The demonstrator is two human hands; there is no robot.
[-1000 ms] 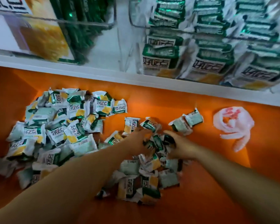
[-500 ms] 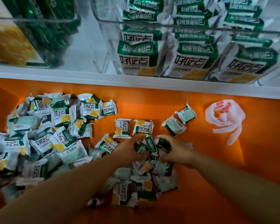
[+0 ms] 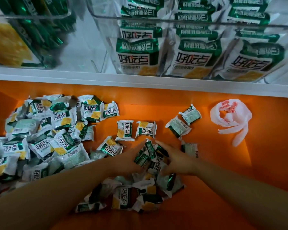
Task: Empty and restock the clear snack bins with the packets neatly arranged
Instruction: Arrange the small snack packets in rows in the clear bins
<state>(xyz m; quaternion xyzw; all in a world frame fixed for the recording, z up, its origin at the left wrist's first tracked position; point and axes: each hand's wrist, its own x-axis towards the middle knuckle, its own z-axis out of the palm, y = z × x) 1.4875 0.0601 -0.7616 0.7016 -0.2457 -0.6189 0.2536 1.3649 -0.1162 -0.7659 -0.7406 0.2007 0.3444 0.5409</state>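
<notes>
Left hand [image 3: 131, 157] and right hand [image 3: 178, 161], fingers closed round a bunch of snack packets [image 3: 150, 155] pressed between them, loose packets [image 3: 56, 138] heaped left of the fingers on the orange surface [image 3: 223, 171], stocked clear bin [image 3: 189, 22] beyond, plastic bag [image 3: 229, 117] to their right

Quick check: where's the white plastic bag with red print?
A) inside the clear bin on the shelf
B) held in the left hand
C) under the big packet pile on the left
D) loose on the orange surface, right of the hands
D: the white plastic bag lies crumpled on the orange surface, well off to the right of the right hand, with nothing touching it.
</notes>
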